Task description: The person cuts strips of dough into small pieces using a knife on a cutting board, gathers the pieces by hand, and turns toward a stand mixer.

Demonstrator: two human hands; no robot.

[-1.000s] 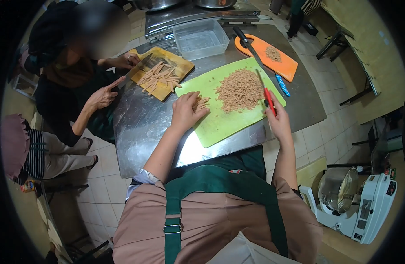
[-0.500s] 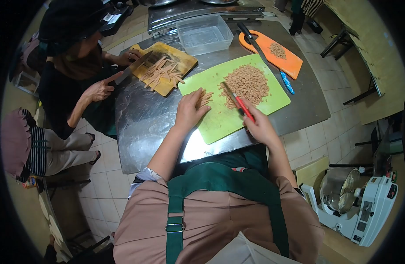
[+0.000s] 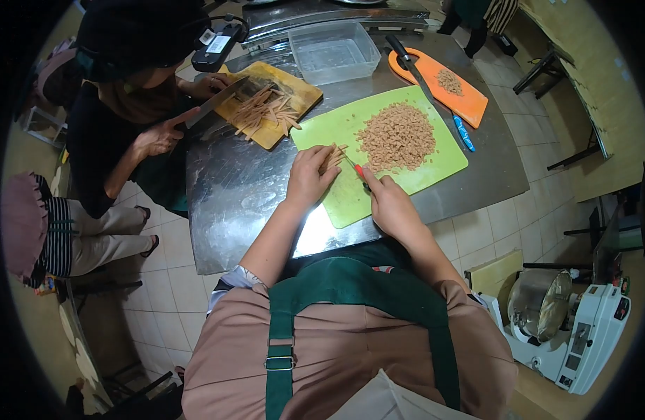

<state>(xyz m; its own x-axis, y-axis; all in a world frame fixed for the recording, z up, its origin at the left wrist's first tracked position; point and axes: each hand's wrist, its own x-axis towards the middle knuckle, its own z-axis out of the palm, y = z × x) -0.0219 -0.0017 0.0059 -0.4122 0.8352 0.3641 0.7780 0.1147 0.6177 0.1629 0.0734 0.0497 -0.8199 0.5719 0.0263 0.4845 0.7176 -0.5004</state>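
Note:
My left hand (image 3: 310, 173) presses down with curled fingers on a small bundle of light brown strips (image 3: 332, 160) on the green cutting board (image 3: 354, 204). In my right hand (image 3: 394, 204) is a knife with a red and black handle (image 3: 362, 175). Its blade points up and left, right at the ends of the strips by my left fingertips. A wide heap of small brown diced pieces (image 3: 398, 136) covers the board's right part, just beyond the knife.
Across the table's left corner, a person (image 3: 119, 105) holds a large knife (image 3: 214, 103) over a yellow cutting board (image 3: 305, 99) with strips. A clear plastic container (image 3: 334, 52) stands behind. An orange board (image 3: 469, 105) holds crumbs, beside a blue-handled knife (image 3: 462, 133). A mixer (image 3: 592, 336) stands lower right.
My right hand has brought the knife left, from the edge of the diced heap to the strips under my left hand. The view has shifted slightly.

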